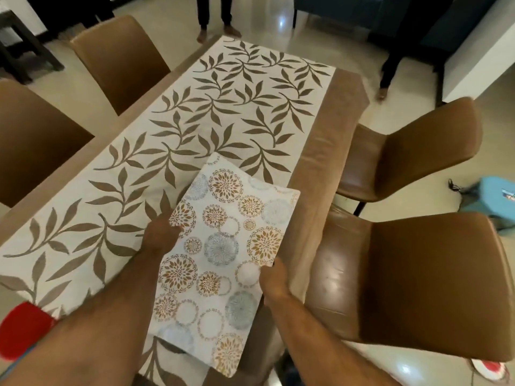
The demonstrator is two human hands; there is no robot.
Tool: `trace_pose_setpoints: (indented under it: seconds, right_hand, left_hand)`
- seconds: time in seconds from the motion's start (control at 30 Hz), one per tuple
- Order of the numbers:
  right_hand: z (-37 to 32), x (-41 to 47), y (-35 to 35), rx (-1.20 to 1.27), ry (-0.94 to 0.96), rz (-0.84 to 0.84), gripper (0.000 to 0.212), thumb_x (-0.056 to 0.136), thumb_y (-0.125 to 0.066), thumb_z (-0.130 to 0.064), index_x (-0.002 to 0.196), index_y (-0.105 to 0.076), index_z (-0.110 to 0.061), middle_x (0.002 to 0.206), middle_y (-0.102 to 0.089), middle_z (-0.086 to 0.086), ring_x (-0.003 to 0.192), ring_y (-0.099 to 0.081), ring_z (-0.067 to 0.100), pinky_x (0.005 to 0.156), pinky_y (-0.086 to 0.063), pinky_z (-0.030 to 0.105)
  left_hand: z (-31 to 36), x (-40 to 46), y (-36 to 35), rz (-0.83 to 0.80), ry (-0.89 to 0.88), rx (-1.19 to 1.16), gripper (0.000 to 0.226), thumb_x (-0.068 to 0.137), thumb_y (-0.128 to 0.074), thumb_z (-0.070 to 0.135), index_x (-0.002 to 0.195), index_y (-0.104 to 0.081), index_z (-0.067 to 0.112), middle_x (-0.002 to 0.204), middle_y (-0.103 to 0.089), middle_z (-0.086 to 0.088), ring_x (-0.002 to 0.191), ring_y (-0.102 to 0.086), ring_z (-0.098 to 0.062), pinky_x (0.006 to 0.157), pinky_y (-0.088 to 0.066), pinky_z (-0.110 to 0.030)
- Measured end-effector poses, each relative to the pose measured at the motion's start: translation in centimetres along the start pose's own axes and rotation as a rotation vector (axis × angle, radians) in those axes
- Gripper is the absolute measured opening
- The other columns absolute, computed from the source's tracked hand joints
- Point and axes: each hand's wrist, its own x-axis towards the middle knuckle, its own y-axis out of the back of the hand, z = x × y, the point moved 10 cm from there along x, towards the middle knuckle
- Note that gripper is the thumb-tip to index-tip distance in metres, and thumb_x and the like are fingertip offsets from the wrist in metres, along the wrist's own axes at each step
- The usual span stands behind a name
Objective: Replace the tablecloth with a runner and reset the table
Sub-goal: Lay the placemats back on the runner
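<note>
Both my hands grip the placemat: left hand [161, 235] on its left edge, right hand [274, 278] on its right edge | placemat [223, 254] held over the leaf-print runner [178, 129] near the table's [320, 151] right side | brown chairs [418, 277] alongside.

Your runner [211, 129] reads as matt woven cloth, leaf print. The placemat [223, 246] you hold looks smooth, stiff, slightly sheeny, maybe plastic-coated. Worktop [328, 140] edge is brown, satin-smooth. Chairs [418, 280] are glossy brown leatherette. Floor [278, 20] is polished, reflective tile.
</note>
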Motion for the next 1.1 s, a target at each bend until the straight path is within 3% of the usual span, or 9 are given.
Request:
trace_pose_setpoints:
  seconds: [0.27, 0.4, 0.43, 0.53, 0.63, 0.7, 0.77, 0.9, 1.1]
  right_hand:
    - [-2.8, 2.1, 3.1, 0.013, 0.025, 0.061, 0.033, 0.094, -0.046, -0.004, 0.126, -0.05, -0.011, 0.108, -0.056, 0.006, 0.094, -0.055, 0.02, 0.081, -0.046, 0.029]
    - [-4.2, 3.6, 4.3, 0.002, 0.029, 0.095, 0.034, 0.094, -0.046, -0.006, 0.126, -0.05, -0.014, 0.109, -0.055, 0.005, 0.094, -0.054, 0.019, 0.078, -0.042, 0.025]
    - [-4.6, 4.1, 4.5, -0.001, 0.036, 0.116, 0.031, 0.093, -0.047, -0.007, 0.123, -0.052, -0.016, 0.109, -0.056, 0.005, 0.093, -0.054, 0.018, 0.077, -0.042, 0.024]
    - [-5.7, 5.1, 4.9, -0.06, 0.045, 0.142, 0.018, 0.093, -0.053, -0.01, 0.106, -0.052, -0.021, 0.108, -0.06, 0.005, 0.091, -0.056, 0.017, 0.078, -0.047, 0.025]
    - [-7.0, 5.9, 3.9, -0.278, 0.107, 0.092, 0.011, 0.101, -0.046, -0.012, 0.109, -0.053, -0.015, 0.111, -0.057, 0.006, 0.101, -0.054, 0.019, 0.08, -0.045, 0.017]
    - [-7.7, 6.0, 4.2, -0.361, 0.14, 0.159, 0.019, 0.099, -0.049, -0.016, 0.111, -0.061, -0.008, 0.119, -0.063, 0.009, 0.108, -0.06, 0.025, 0.089, -0.049, 0.027]
    - [-7.8, 5.4, 4.5, -0.397, 0.111, 0.202, 0.008, 0.093, -0.057, -0.016, 0.086, -0.061, -0.012, 0.106, -0.068, 0.011, 0.098, -0.066, 0.028, 0.08, -0.054, 0.034]
    - [-8.4, 4.4, 4.6, -0.496, 0.136, 0.236, 0.039, 0.096, -0.053, -0.017, 0.064, -0.032, -0.024, 0.092, -0.054, 0.005, 0.093, -0.062, 0.027, 0.076, -0.047, 0.031]
    - [-7.2, 4.1, 5.7, -0.429, 0.023, 0.199, 0.038, 0.089, -0.063, -0.019, 0.067, -0.032, -0.025, 0.072, -0.04, -0.005, 0.085, -0.045, 0.018, 0.064, -0.037, 0.025]
  left_hand:
    - [3.5, 2.2, -1.8, 0.014, -0.139, -0.104, 0.062, 0.091, -0.066, 0.014, 0.147, -0.04, 0.009, 0.148, -0.043, -0.016, 0.137, -0.037, -0.038, 0.116, -0.027, -0.047]
    - [6.0, 3.6, -2.4, 0.009, -0.251, -0.181, 0.06, 0.091, -0.062, -0.002, 0.146, -0.038, -0.002, 0.147, -0.041, -0.023, 0.139, -0.033, -0.038, 0.113, -0.012, -0.014]
    - [6.1, 4.2, -2.5, 0.016, -0.235, -0.179, 0.056, 0.091, -0.061, -0.003, 0.144, -0.04, -0.003, 0.145, -0.044, -0.024, 0.137, -0.035, -0.039, 0.112, -0.014, -0.012]
    - [6.3, 5.2, -2.7, 0.033, -0.179, -0.122, 0.046, 0.093, -0.06, 0.006, 0.138, -0.052, 0.005, 0.136, -0.055, -0.02, 0.127, -0.048, -0.037, 0.109, -0.032, -0.037]
    - [5.3, 6.6, -3.1, 0.038, -0.116, -0.11, 0.042, 0.091, -0.06, 0.009, 0.133, -0.057, 0.006, 0.13, -0.059, -0.02, 0.121, -0.052, -0.039, 0.105, -0.038, -0.043]
    - [4.6, 7.5, -3.4, 0.014, -0.087, -0.109, 0.041, 0.09, -0.062, 0.01, 0.131, -0.059, 0.007, 0.128, -0.061, -0.021, 0.119, -0.053, -0.041, 0.106, -0.039, -0.045]
    - [3.9, 8.2, -3.6, -0.011, -0.064, -0.105, 0.044, 0.084, -0.063, 0.019, 0.127, -0.061, 0.011, 0.123, -0.064, -0.019, 0.115, -0.055, -0.04, 0.107, -0.039, -0.051]
    - [3.0, 9.1, -3.7, 0.0, -0.062, -0.057, 0.038, 0.083, -0.065, 0.013, 0.121, -0.065, 0.007, 0.115, -0.067, -0.021, 0.108, -0.06, -0.04, 0.099, -0.047, -0.05]
    - [3.0, 8.9, -4.1, -0.063, -0.058, -0.067, 0.04, 0.087, -0.064, 0.008, 0.127, -0.061, 0.002, 0.118, -0.065, -0.023, 0.108, -0.06, -0.04, 0.091, -0.051, -0.045]
